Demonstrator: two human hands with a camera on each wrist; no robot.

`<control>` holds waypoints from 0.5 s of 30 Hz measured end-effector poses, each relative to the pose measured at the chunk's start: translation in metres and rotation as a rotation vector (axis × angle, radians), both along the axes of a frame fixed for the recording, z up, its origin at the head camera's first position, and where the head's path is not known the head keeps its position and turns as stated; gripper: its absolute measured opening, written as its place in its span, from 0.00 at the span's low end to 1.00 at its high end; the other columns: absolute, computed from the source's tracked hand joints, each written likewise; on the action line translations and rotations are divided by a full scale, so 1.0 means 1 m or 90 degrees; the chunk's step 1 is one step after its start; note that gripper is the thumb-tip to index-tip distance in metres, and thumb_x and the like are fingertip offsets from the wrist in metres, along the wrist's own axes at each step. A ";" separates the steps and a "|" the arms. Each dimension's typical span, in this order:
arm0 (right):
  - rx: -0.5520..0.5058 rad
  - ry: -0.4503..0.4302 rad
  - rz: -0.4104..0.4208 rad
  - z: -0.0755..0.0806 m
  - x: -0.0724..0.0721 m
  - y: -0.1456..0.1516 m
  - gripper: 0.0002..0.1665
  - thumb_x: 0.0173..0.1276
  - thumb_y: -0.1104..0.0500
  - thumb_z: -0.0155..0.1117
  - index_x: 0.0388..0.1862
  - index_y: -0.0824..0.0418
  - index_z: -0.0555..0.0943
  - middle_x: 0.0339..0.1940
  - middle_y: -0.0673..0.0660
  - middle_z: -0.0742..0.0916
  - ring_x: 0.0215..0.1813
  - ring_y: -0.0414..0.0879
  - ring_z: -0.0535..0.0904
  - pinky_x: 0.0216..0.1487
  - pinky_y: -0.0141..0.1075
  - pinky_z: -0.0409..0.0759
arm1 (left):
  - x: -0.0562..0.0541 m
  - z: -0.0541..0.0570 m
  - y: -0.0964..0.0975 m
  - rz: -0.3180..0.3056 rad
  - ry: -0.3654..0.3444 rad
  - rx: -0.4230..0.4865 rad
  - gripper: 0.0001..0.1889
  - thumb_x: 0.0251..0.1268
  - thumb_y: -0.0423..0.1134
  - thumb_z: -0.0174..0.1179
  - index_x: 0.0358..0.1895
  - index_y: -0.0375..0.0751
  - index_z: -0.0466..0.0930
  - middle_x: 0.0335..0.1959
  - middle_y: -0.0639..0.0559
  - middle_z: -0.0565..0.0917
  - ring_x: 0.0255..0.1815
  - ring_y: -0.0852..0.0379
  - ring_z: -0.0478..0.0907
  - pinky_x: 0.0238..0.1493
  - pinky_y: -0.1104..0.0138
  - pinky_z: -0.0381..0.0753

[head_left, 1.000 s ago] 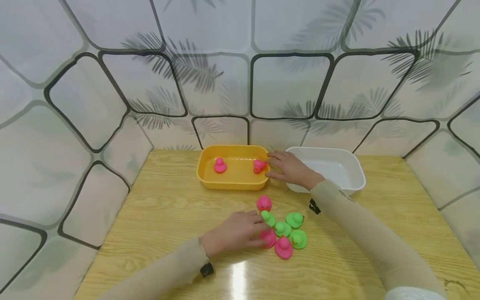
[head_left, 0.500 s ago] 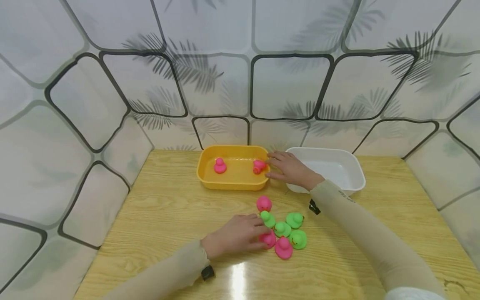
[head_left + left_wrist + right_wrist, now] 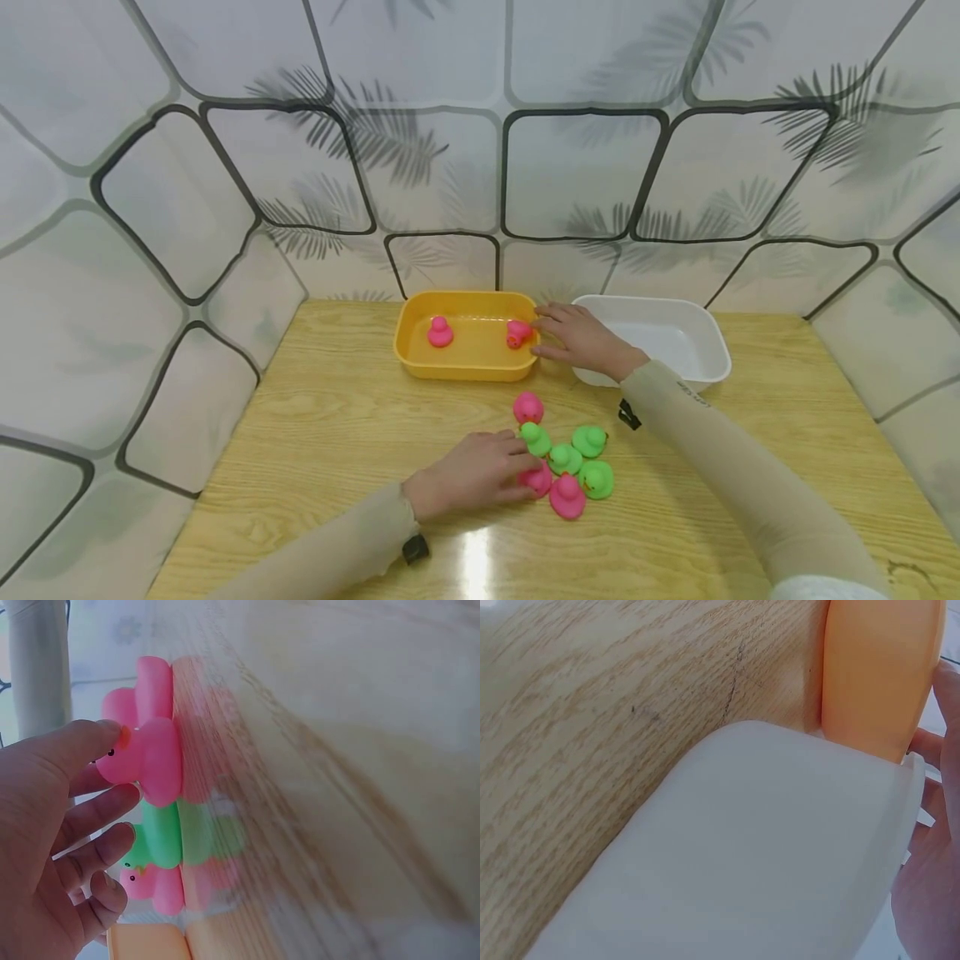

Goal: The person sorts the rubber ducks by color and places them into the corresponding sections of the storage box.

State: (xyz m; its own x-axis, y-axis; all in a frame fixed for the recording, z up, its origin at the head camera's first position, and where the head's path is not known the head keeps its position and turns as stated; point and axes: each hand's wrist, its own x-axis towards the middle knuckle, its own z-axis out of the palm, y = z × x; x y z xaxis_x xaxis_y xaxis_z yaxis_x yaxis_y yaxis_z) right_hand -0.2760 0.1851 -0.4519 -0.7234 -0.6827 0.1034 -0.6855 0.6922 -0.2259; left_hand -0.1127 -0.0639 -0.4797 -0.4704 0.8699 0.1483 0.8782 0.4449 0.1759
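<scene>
In the head view my left hand (image 3: 474, 473) is low over the cluster of rubber ducks, thumb and fingers around the head of a pink rubber duck (image 3: 537, 479). The left wrist view shows the thumb at that duck's orange beak (image 3: 124, 736), the other fingers bent on the far side. My right hand (image 3: 583, 336) rests at the right rim of the yellow tub (image 3: 468, 372), fingers spread and loosely bent. A pink duck (image 3: 517, 333) lies just inside that rim, and another pink duck (image 3: 440, 333) stands further left in the tub.
Beside the yellow tub is a white tub (image 3: 678, 333), partly beneath my right wrist. Several green ducks (image 3: 589, 441) and more pink ducks (image 3: 567, 497) crowd the wooden table (image 3: 322, 433) in front of the tubs. A patterned wall covering (image 3: 581, 175) rises behind.
My left hand has shifted very slightly lower, its fingers settling by the pink duck. The right hand, the tubs and the ducks stay where they were.
</scene>
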 end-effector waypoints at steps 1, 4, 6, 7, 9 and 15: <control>0.000 0.001 0.000 0.000 0.000 0.000 0.33 0.76 0.44 0.64 0.69 0.64 0.78 0.74 0.68 0.75 0.76 0.69 0.66 0.76 0.65 0.60 | 0.000 0.000 0.000 -0.001 0.002 0.000 0.16 0.76 0.56 0.60 0.57 0.55 0.87 0.49 0.60 0.85 0.49 0.63 0.81 0.46 0.72 0.81; 0.000 0.003 0.001 -0.001 0.000 0.000 0.32 0.77 0.44 0.64 0.69 0.64 0.78 0.74 0.68 0.76 0.76 0.69 0.66 0.76 0.65 0.61 | 0.001 0.000 -0.002 -0.002 0.002 0.000 0.16 0.76 0.56 0.61 0.57 0.55 0.86 0.49 0.60 0.85 0.48 0.63 0.81 0.46 0.72 0.80; 0.001 0.003 0.001 -0.001 0.000 0.000 0.32 0.77 0.44 0.64 0.69 0.64 0.78 0.74 0.68 0.76 0.76 0.69 0.66 0.76 0.65 0.61 | 0.001 0.000 -0.003 0.000 0.002 -0.003 0.16 0.77 0.56 0.60 0.58 0.54 0.86 0.49 0.61 0.86 0.48 0.63 0.80 0.46 0.72 0.80; 0.001 0.003 0.002 -0.001 0.000 0.000 0.32 0.77 0.44 0.64 0.69 0.64 0.78 0.74 0.68 0.75 0.76 0.69 0.66 0.76 0.65 0.61 | 0.002 0.000 -0.004 0.002 0.000 -0.005 0.17 0.77 0.56 0.60 0.58 0.54 0.86 0.49 0.61 0.86 0.48 0.63 0.80 0.47 0.72 0.80; 0.002 0.001 0.001 0.000 0.001 0.000 0.33 0.77 0.44 0.64 0.69 0.65 0.78 0.74 0.68 0.75 0.77 0.69 0.66 0.76 0.65 0.61 | 0.002 0.001 -0.006 0.008 -0.005 -0.009 0.17 0.77 0.56 0.59 0.59 0.54 0.86 0.50 0.61 0.86 0.48 0.63 0.80 0.48 0.72 0.79; 0.009 -0.001 0.001 0.002 0.000 0.000 0.33 0.76 0.43 0.64 0.70 0.64 0.78 0.75 0.68 0.75 0.77 0.69 0.66 0.76 0.65 0.61 | 0.002 0.006 -0.014 0.021 -0.018 -0.012 0.17 0.77 0.55 0.60 0.57 0.51 0.86 0.46 0.60 0.86 0.47 0.62 0.80 0.47 0.72 0.79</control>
State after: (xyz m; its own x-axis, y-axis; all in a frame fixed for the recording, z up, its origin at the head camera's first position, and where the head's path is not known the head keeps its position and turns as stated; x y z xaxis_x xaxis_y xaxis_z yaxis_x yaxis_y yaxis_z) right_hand -0.2756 0.1849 -0.4502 -0.7227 -0.6849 0.0927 -0.6860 0.6944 -0.2173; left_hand -0.1108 -0.0778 -0.4735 -0.5027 0.8563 0.1181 0.8578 0.4772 0.1912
